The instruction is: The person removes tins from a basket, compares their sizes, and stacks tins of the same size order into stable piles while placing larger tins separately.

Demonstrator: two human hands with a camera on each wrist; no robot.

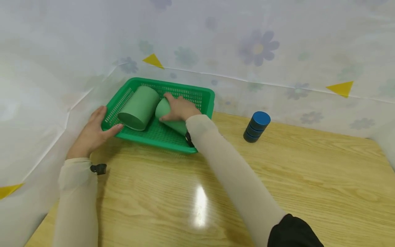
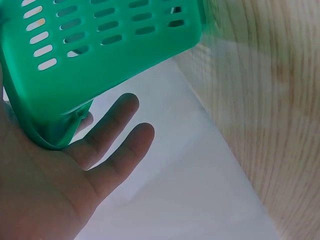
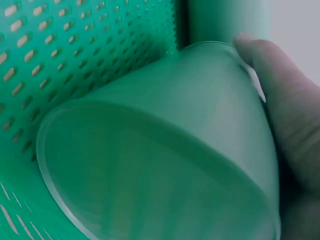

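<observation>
A green plastic basket with slotted sides stands by the wall. Within it, on their sides, lie two light green cups, one cup at the left and a second cup right of it. My right hand grips the second cup from above, thumb on one side and fingers on the other. In the right wrist view the mouth of this cup faces the camera. My left hand is against the basket's near left corner, the rim between thumb and fingers. Its fingers are straight and spread.
Right of the basket, a dark blue ringed cylinder stands on the wood-grain table. White flower-patterned sheeting forms the wall behind and at the left. Yellow triangles are fixed to it.
</observation>
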